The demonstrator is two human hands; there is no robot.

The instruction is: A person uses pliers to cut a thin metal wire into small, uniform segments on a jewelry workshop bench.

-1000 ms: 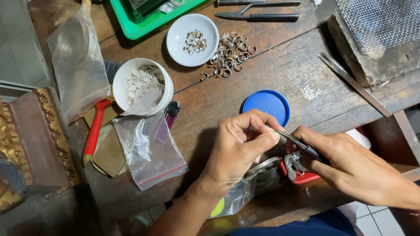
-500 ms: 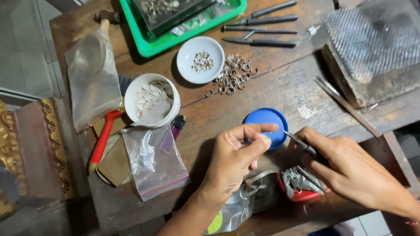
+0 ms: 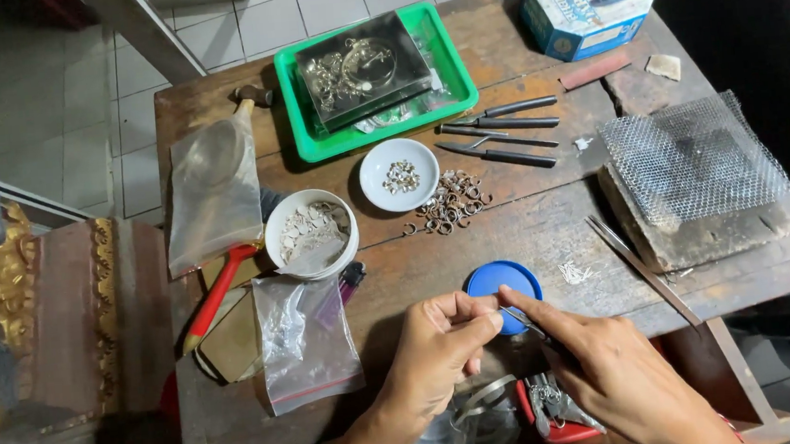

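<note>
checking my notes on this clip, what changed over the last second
Both hands moved up from the table edge to the blue lid. The left hand and right hand keep their pinch on the thin tool between them. The view now takes in more of the far table. Bowls, rings and pliers stayed put.

Two bare forearms, no sleeves; a thin red band at the right wrist point(image 3: 732, 427).

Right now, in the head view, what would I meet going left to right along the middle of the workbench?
Clear plastic bag → red-handled tool → white tub of small pale pieces → white dish of small metal bits → pile of metal rings → dark-handled pliers → wire mesh on a block.
</note>
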